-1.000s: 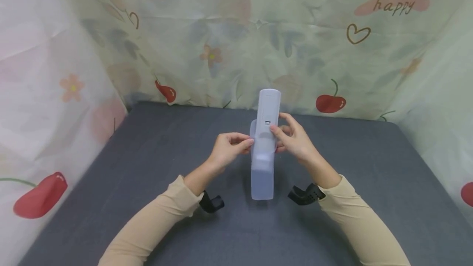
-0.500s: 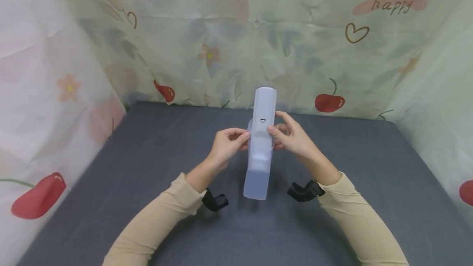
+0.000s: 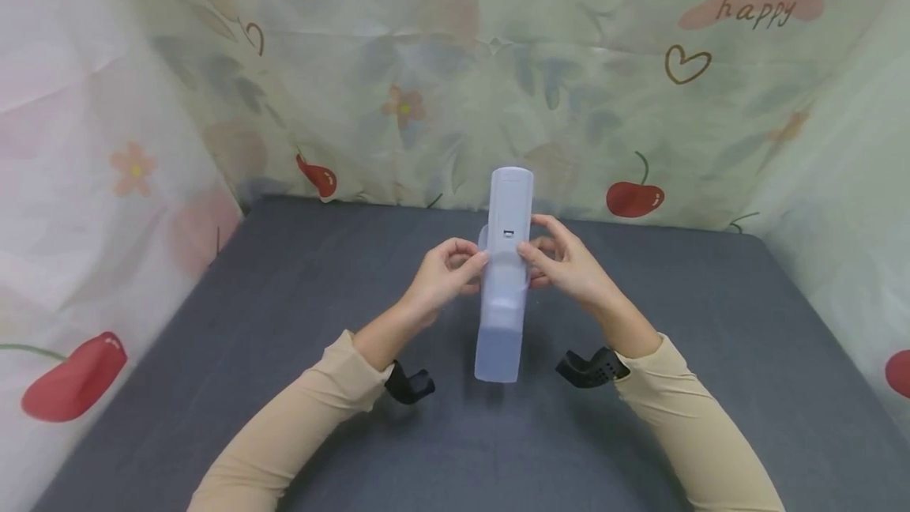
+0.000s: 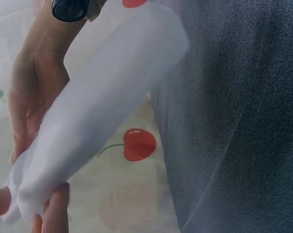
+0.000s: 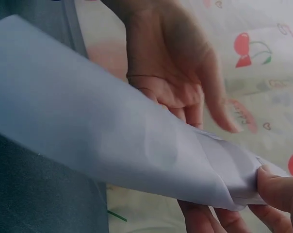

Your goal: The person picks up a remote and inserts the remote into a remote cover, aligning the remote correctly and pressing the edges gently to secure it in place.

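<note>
A long white plastic device (image 3: 510, 208) with a small dark rectangular slot stands tilted between both hands in the head view. Its lower end is a smooth, bluish, translucent-looking part (image 3: 498, 354). On its left side my left hand (image 3: 444, 275) pinches the edge with thumb and fingertips. My right hand (image 3: 569, 263) grips the other side, thumb on the slotted face and fingers behind. Close up in the left wrist view, the white body (image 4: 93, 107) runs diagonally across. The right wrist view has the device's body (image 5: 103, 126) with fingers beneath it. Its far side is hidden.
Dark grey cloth covers the table (image 3: 341, 259). Printed curtains with cherries and hearts (image 3: 455, 85) stand behind and at both sides. A black wrist mount (image 3: 411, 385) sits at the left cuff, another black mount (image 3: 590, 368) at the right.
The device has shifted slightly left and up, its lower end swinging left and then partly back. My left thumb and fingers have moved a little higher along its edge. The right hand keeps its grip.
</note>
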Demonstrator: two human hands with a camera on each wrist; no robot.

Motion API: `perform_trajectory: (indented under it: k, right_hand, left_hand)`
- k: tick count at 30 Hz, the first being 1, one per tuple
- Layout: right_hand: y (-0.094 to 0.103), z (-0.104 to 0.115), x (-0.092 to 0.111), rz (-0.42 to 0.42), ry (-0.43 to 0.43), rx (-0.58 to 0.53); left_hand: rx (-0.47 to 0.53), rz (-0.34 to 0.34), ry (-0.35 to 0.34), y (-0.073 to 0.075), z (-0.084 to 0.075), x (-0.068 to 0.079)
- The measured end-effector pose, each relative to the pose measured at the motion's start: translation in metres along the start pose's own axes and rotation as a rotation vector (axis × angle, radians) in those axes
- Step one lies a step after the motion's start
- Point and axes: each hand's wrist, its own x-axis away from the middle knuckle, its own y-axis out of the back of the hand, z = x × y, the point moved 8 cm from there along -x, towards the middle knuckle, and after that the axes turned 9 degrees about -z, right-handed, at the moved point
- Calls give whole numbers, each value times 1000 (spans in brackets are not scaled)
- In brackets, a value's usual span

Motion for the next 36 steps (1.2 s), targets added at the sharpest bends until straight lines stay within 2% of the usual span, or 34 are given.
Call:
perform_trajectory:
  k: [3,11,15,20,23,26,32,36]
  right_hand:
    - [-2,-1,0,-9,9,-1]
    - [-9,-4,3,-21,25,-7]
    - [-10,-7,5,-12,15,-42]
    - [-11,-17,8,45,-41,-69]
    - [-13,-20,10,59,-47,-22]
    - [-12,-21,10,19,-28,18]
    - [-8,-10,11,-100,64,64]
    - [-4,-5,12,-170,57,98]
  left_hand:
    - [-5,4,-10,-1,-1,1]
    - [-143,-19,-89,-2,-5,-3]
    - [-141,-21,-84,0,-7,-5]
    - [-105,-3,-66,4,-7,-8]
    - [-98,12,-71,4,-6,-8]
    - [-108,19,-97,3,-7,-7]
    - [-130,26,-156,1,-11,-6]
    - [-161,25,-201,-1,-17,-4]
